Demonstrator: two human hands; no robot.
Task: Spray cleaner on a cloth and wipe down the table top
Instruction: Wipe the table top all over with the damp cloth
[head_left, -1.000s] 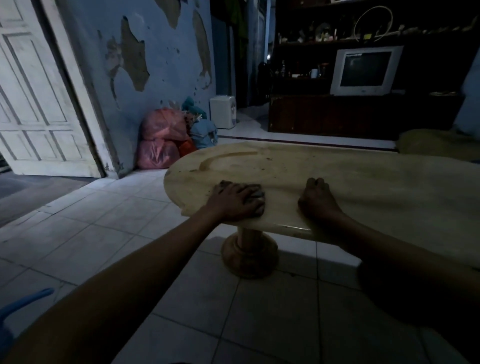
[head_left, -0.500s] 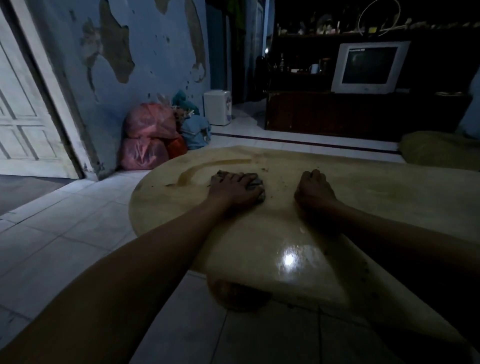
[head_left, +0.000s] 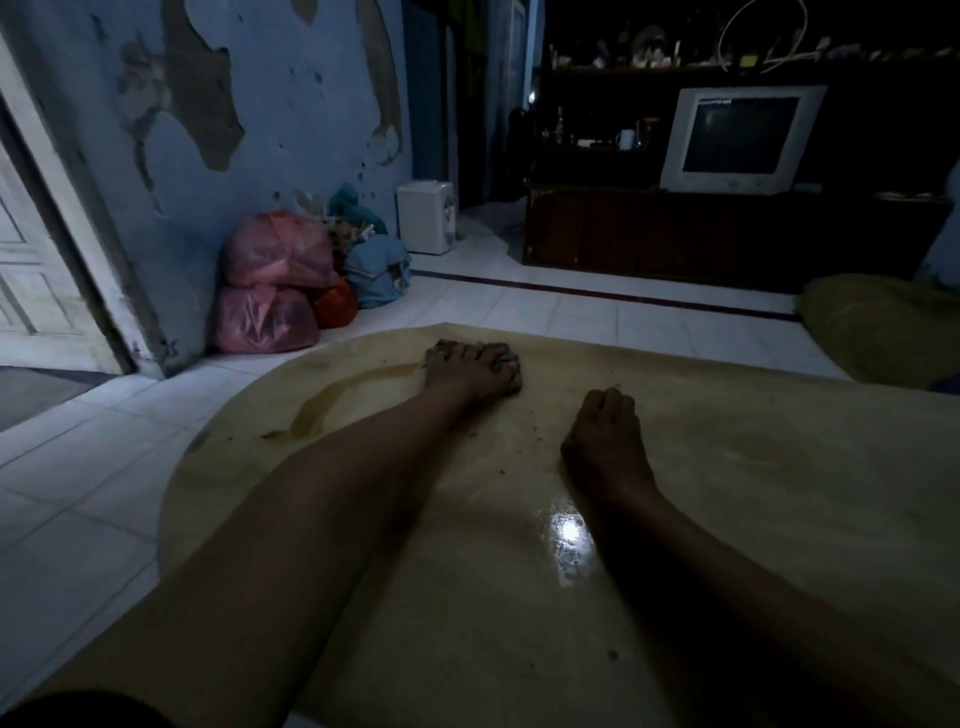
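The pale yellow oval table top (head_left: 779, 467) fills the lower right of the head view. Near its far edge my left hand (head_left: 467, 369) lies over a bunched dark grey cloth (head_left: 513, 378), fingers curled down on it and pressing it to the surface. A curved wet streak (head_left: 332, 400) runs left of that hand. My right hand (head_left: 605, 441) rests on the table as a fist with nothing in it, a little nearer to me and to the right. Small dark crumbs (head_left: 535, 431) are scattered between the two hands. No spray bottle is in view.
Pink plastic bags (head_left: 270, 291) and a blue bundle (head_left: 379, 270) are piled against the peeling blue wall. A white appliance (head_left: 426, 215), a dark cabinet (head_left: 675, 234) with a TV (head_left: 737, 140), and a yellow cushion (head_left: 883, 322) stand beyond the table.
My left hand has pushed the cloth away from me, from the near edge toward the far edge. My head has moved forward over the table. The right fist has stayed on the surface.
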